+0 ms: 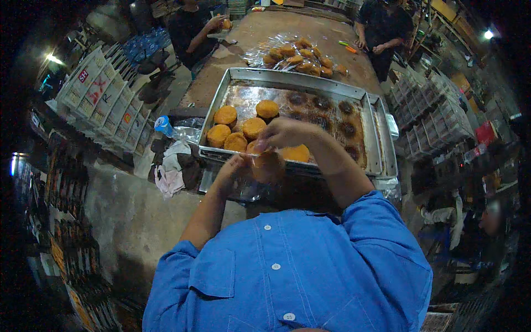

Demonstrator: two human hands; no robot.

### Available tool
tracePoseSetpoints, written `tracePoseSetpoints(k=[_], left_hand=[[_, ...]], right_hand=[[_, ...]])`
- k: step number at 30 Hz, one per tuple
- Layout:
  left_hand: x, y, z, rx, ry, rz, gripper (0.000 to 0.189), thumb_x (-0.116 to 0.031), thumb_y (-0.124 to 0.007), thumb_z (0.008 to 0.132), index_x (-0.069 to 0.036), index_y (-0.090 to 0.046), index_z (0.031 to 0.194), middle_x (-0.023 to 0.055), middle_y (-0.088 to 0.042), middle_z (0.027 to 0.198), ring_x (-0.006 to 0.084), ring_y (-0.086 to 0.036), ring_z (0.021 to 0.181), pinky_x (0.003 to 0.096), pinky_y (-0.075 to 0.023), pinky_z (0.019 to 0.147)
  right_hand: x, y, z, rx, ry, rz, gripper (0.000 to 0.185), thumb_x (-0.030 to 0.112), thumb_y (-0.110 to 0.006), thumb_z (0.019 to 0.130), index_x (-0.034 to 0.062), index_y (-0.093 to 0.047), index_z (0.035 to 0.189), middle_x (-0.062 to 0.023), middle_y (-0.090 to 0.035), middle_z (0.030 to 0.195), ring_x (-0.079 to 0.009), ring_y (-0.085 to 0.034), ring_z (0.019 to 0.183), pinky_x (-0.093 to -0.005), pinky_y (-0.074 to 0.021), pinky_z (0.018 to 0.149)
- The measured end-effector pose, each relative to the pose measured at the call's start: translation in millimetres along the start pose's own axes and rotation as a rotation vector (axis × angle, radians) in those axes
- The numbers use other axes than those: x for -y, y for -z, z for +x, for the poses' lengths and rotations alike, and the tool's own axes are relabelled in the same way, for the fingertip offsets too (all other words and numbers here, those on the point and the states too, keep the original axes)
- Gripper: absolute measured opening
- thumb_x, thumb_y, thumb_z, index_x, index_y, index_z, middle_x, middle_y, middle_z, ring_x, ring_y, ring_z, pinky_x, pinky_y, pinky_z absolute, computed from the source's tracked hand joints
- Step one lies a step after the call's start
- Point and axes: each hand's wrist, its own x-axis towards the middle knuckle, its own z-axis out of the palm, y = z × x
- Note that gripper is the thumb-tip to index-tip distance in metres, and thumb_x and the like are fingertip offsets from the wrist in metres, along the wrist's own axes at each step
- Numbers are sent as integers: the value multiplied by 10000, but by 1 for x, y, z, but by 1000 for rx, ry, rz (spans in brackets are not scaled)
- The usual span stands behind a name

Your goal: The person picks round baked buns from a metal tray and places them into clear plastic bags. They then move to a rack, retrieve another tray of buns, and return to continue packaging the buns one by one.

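Round golden-brown buns (225,115) sit in the left part of a metal baking tray (290,75), and dark round marks spot its right part. Over the tray's near edge, my left hand (235,164) grips the mouth of a clear plastic bag (267,166) that has buns inside. My right hand (278,135) is at the bag's top, its fingers close around the bag or a bun there; which one is hard to tell. One more bun (296,153) lies in the tray just under my right forearm.
Bagged buns (305,58) are heaped on the wooden table (253,33) beyond the tray. One person (191,33) stands at the far left with a bun in hand, another (383,33) at the far right. Plastic crates (103,97) are stacked at left; cloths (170,166) lie beside the tray.
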Motion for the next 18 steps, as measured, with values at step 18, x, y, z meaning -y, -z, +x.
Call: tracePoseSetpoints(k=[18], left_hand=[[34, 50, -20, -223, 64, 700, 367, -191, -570, 882, -77, -495, 1222, 97, -581, 1136, 161, -600, 910, 314, -489, 800]], right_hand=[[-204, 53, 134, -425, -388, -117, 680, 403, -746, 634, 18, -558, 1162, -199, -620, 1063, -336, -611, 938, -391, -482, 814]])
